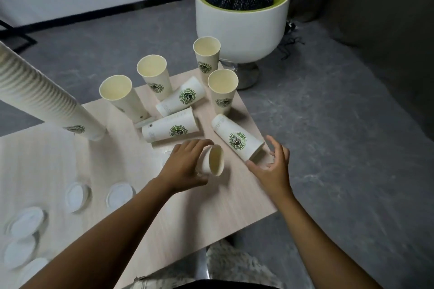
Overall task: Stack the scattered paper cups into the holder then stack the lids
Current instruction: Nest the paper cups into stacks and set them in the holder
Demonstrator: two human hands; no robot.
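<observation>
Cream paper cups with green logos are scattered on the wooden table (234, 204). My left hand (185, 166) grips one cup (215, 159) lying on its side, mouth facing me. My right hand (273, 164) is open, fingers spread around the mouth end of another lying cup (237, 139), barely touching it. Two more cups (172, 128) (182, 97) lie on their sides behind. Several cups stand upright, such as one (223, 91) at the right and one (118, 95) at the left. A tall stack of cups (47, 101) leans at the left. White lids (77, 197) (119, 195) lie near the left edge.
A white round chair (239, 28) with a green inside stands beyond the table, a person in a dotted garment seated in it. The table's right edge runs close to my right hand. Grey floor surrounds the table.
</observation>
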